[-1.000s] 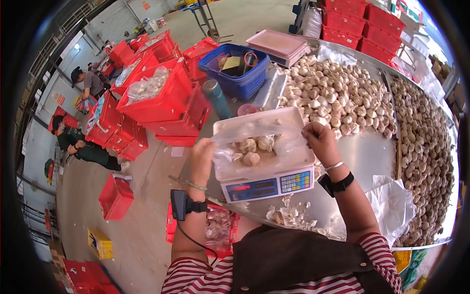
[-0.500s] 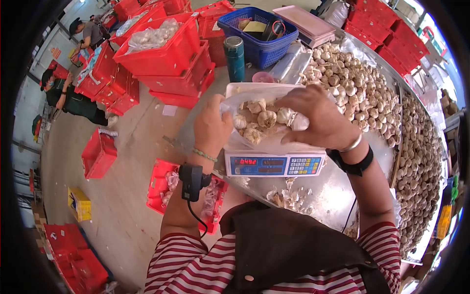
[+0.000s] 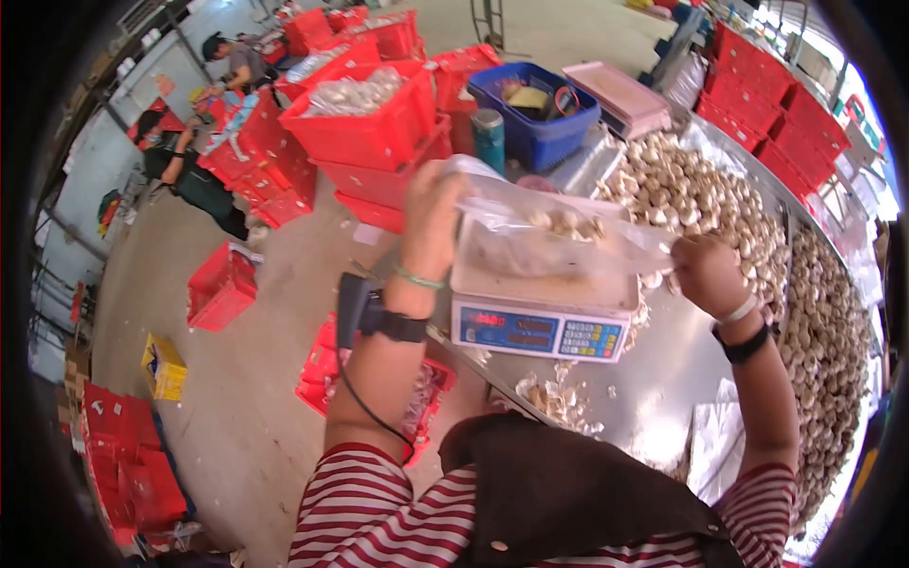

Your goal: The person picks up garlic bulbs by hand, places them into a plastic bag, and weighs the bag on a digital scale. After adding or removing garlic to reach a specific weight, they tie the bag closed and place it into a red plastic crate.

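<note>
- The left hand [image 3: 431, 222] has its fingers closed on one end of a clear plastic bag [image 3: 516, 248], and the right hand [image 3: 710, 276] has its fingers curled tight on the other end
- The bag is stretched between both hands, over the weighing scale [image 3: 540, 329], but I cannot tell if it touches the scale
- Some garlic bulbs [image 3: 566, 223] lie in the bag, so if one hand slips, they could tumble out and roll across the metal table [image 3: 644, 402]
- The plastic looks thin, so a hard tug from both sides may rip it
- It is hard to see where the bag's mouth is, and if it tips down, the bulbs could drop out
- The small black box [image 3: 353, 305] on the left wrist might bump the scale if that arm swings in
- Dry garlic skins [image 3: 557, 402] lie near the front of the scale and could stick to the bag if it sags there
- The teal flask [image 3: 488, 142] stands behind the scale, and a big swing of the left hand may knock it over
</note>
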Demonstrator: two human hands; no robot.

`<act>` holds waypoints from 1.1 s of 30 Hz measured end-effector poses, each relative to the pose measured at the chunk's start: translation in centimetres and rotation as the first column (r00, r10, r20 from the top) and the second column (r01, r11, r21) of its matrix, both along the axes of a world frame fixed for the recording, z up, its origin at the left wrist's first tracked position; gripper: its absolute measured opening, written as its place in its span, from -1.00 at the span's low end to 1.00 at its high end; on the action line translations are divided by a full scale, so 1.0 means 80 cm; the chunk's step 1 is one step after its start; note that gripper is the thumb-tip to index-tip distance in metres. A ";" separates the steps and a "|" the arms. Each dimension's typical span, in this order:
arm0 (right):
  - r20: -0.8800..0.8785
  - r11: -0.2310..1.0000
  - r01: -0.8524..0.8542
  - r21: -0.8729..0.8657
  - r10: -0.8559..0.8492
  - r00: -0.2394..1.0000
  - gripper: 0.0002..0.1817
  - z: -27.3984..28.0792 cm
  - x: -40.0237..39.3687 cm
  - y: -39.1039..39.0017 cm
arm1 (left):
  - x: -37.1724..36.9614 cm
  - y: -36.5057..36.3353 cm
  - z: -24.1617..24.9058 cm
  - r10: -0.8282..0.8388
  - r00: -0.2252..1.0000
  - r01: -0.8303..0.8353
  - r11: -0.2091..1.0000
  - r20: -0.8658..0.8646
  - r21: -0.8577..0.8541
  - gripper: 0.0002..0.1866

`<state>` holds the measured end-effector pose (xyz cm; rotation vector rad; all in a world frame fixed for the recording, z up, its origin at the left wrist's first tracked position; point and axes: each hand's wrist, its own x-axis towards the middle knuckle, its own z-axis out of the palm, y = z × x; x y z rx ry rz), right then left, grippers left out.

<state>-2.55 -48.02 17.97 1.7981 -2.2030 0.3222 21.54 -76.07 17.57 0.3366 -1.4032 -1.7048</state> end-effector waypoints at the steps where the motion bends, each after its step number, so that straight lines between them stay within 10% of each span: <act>1: -0.030 0.987 -0.044 -0.152 0.040 0.999 -0.90 0.022 0.003 0.013 | -0.012 0.013 0.012 -0.021 0.998 0.020 1.000 -0.062 -0.013 -0.94; 4: 0.237 0.842 0.186 -0.507 -0.071 0.969 -0.90 0.076 0.029 0.069 | -0.036 0.057 0.045 -0.166 0.964 0.209 0.957 -0.210 0.204 -0.89; 5: 0.278 0.770 0.231 -0.594 -0.072 0.958 -0.91 0.079 0.031 0.086 | -0.043 0.060 0.039 -0.244 0.951 0.256 0.966 -0.191 0.040 -0.89; 8: 0.304 0.577 0.306 -0.757 -0.104 0.947 -0.93 0.068 0.018 0.169 | -0.051 0.131 0.036 -0.508 0.766 0.643 0.606 -0.393 0.469 -0.89; 10: 0.095 0.677 0.191 -0.710 -0.176 0.980 -0.92 0.061 0.015 0.209 | -0.050 0.171 0.017 -0.603 0.717 0.682 0.504 -0.349 0.529 -0.84; 14: 0.599 0.765 0.640 -0.073 -0.480 0.642 -0.88 -0.033 0.003 0.304 | -0.061 0.265 -0.061 -0.807 0.483 0.844 0.326 -0.339 0.426 -0.72; 18: 0.979 0.829 0.522 -0.200 0.189 0.074 -0.53 -0.082 0.065 0.317 | -0.059 0.358 -0.105 -0.771 0.599 0.661 0.325 -0.216 0.676 -0.73; 20: 0.972 0.849 0.488 -0.203 0.236 -0.005 -0.20 -0.079 0.097 0.301 | -0.063 0.389 -0.116 -0.815 0.550 0.707 0.338 -0.183 0.621 -0.74; 22: 0.972 0.895 0.380 -0.235 0.221 0.080 0.03 -0.082 0.125 0.283 | -0.067 0.411 -0.111 -0.844 0.504 0.746 0.318 -0.183 0.585 -0.73; 24: 0.836 0.957 0.228 -0.178 0.025 0.548 0.12 -0.100 0.135 0.276 | -0.079 0.428 -0.121 -0.895 0.437 0.723 0.405 0.084 0.559 -0.72; 26: 0.821 0.901 0.350 -0.256 0.012 0.571 -0.13 -0.109 0.156 0.265 | -0.084 0.436 -0.131 -0.897 0.385 0.718 0.439 0.216 0.540 -0.71; 30: 0.467 0.867 0.260 -0.426 -0.036 0.884 -0.48 -0.113 0.146 0.282 | -0.068 0.443 -0.151 -0.753 0.653 0.678 0.632 0.088 0.376 -0.76; 31: 0.485 0.867 0.261 -0.423 -0.027 0.874 -0.55 -0.118 0.140 0.295 | -0.060 0.424 -0.155 -0.666 0.641 0.679 0.724 0.382 0.122 -0.75; 32: 0.599 0.863 0.360 -0.355 -0.086 0.796 -0.61 -0.134 0.135 0.315 | -0.053 0.415 -0.158 -0.685 0.717 0.363 0.523 0.127 0.771 -0.75; 33: 0.816 0.821 0.513 -0.251 -0.105 0.568 -0.61 -0.139 0.135 0.333 | -0.045 0.395 -0.174 -0.653 0.755 0.347 0.468 0.054 0.813 -0.86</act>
